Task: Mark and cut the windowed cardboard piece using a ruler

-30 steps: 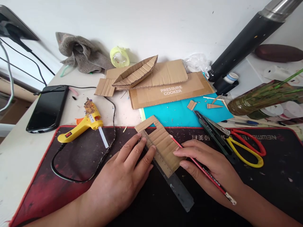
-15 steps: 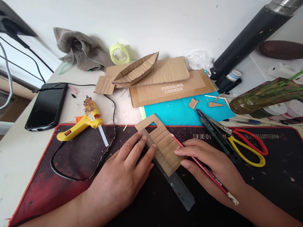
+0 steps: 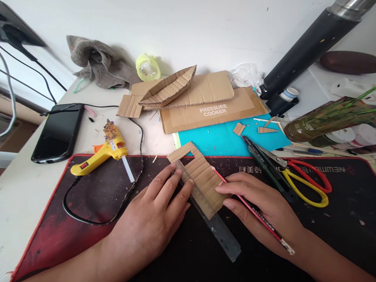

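My left hand (image 3: pixel 155 221) lies flat with fingers spread, its fingertips pressing a clear ruler (image 3: pixel 219 231) against a small cardboard piece (image 3: pixel 202 178) on the black and red mat (image 3: pixel 88 203). My right hand (image 3: pixel 261 209) grips a red pencil (image 3: pixel 258 215), whose tip touches the right edge of the cardboard piece. The ruler runs diagonally along the left side of the cardboard and sticks out toward me.
A yellow glue gun (image 3: pixel 101 152) with its black cable lies left on the mat, a phone (image 3: pixel 57 133) further left. Scissors (image 3: pixel 305 182) and a dark cutter (image 3: pixel 264 164) lie right. Behind are a teal sheet (image 3: pixel 229 139), flat cardboard (image 3: pixel 211 111), a cardboard boat (image 3: pixel 170 88), a grey cloth (image 3: pixel 96 62).
Hardly anything differs; the view shifted slightly and both hands stay on the ruler, cardboard and pencil as before.
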